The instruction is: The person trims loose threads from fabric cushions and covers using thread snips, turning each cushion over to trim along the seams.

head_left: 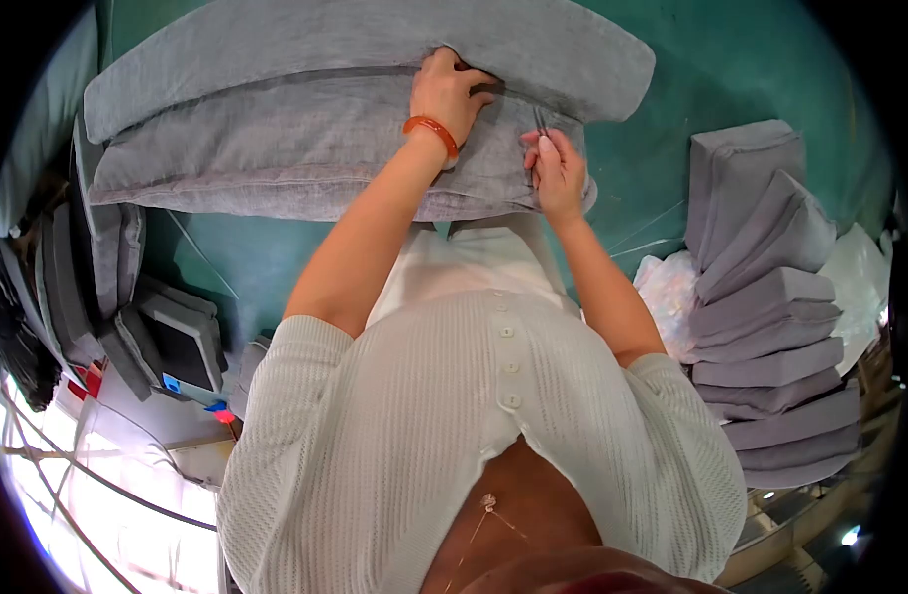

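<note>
Grey fabric piece (266,134) lies crosswise in front of the person, above the white trousers (478,262); two long padded sections, a dark fold running between them. Left hand (446,104), orange-red bracelet (432,132) at wrist, is on the piece at the fold. Fingers partly spread, some tips hidden at the upper section's edge; cannot tell whether they pinch the cloth. Right hand (558,173) is near the piece's right end, fingers narrow, closed around a slim dark tool (541,121) with two prongs pointing away from the person.

Labels: small blue patch (171,383) on a grey panel at left; any writing too small to read.

Surroundings: green surface (642,183) beyond; grey padded pieces (765,297) piled at right, beside a clear plastic bag (667,297); more grey pieces (68,287) upright at left, next to black plastic (23,337).
</note>
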